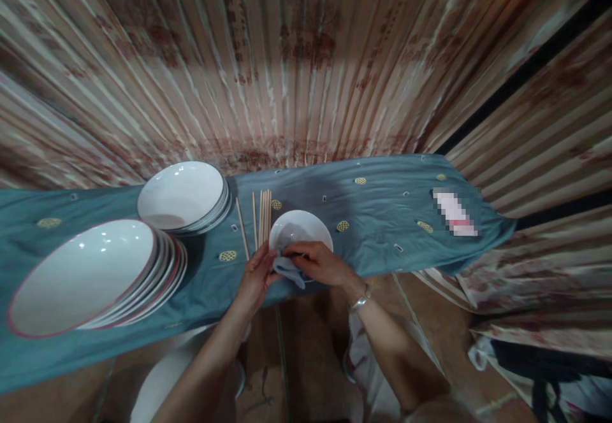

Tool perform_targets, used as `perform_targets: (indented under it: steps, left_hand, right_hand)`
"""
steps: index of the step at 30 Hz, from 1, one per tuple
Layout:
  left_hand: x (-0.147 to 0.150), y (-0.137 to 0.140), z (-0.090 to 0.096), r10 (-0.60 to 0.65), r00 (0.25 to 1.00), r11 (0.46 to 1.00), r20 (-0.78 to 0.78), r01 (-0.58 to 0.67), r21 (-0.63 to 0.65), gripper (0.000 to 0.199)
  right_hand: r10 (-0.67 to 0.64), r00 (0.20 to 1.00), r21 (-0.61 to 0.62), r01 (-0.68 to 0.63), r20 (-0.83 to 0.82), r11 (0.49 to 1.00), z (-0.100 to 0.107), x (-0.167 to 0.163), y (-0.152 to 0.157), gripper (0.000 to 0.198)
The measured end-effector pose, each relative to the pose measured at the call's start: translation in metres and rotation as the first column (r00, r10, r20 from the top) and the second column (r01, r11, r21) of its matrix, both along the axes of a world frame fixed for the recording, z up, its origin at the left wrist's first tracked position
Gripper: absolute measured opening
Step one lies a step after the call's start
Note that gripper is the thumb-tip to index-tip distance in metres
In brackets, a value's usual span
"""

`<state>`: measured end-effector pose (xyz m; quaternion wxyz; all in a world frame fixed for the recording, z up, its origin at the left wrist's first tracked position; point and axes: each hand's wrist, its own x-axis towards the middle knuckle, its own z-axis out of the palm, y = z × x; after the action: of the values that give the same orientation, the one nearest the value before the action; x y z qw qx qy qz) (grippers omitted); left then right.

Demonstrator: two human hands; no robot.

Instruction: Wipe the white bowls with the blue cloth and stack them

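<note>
A white bowl (310,224) is tilted toward me at the table's front edge. My left hand (258,274) grips its left rim, fingers closed, the thumb near the edge. Inside the bowl, my right hand (318,262) is closed on a grey-blue cloth (289,271), part of which hangs over the near rim. Just left of the bowl lie several wooden chopsticks (264,216), most side by side and a couple set apart. The fingertips of my right hand are partly hidden by the cloth.
A stack of large plates with red rims (86,276) stands at the left front, with a stack of white plates (182,193) behind it. A blue-green cloth (377,219) covers the table. A blurred-out pale object (454,213) lies at the right end. Pleated curtains (296,92) hang behind.
</note>
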<state>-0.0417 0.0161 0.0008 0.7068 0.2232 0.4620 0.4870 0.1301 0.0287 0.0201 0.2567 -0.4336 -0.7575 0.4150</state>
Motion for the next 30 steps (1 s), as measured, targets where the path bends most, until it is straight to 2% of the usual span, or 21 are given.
perform_targets:
  steps: [6, 12, 23, 30]
  left_hand:
    - [0.000, 0.004, -0.007, 0.060, 0.998, 0.996, -0.033, -0.062, -0.059, 0.052]
    - [0.000, 0.006, -0.008, 0.006, 1.000, 1.000, -0.024, -0.006, -0.015, 0.057]
    - [0.000, 0.007, -0.006, 0.013, 0.999, 1.000, -0.032, -0.014, -0.023, 0.055]
    - [-0.001, 0.007, -0.010, 0.006, 0.998, 1.000, -0.055, -0.008, -0.020, 0.060]
  right_hand:
    - [-0.035, 0.971, 0.017, 0.040, -0.237, 0.999, -0.015, -0.007, 0.005, 0.040]
    - [-0.020, 0.963, 0.053, 0.035, -0.270, 0.998, -0.015, -0.008, 0.009, 0.051]
    - [-0.141, 0.990, 0.183, 0.143, -0.026, 0.973, -0.015, -0.008, 0.012, 0.064]
    - [-0.278, 0.937, 0.355, 0.192, 0.211, 0.915, -0.016, -0.006, 0.013, 0.061]
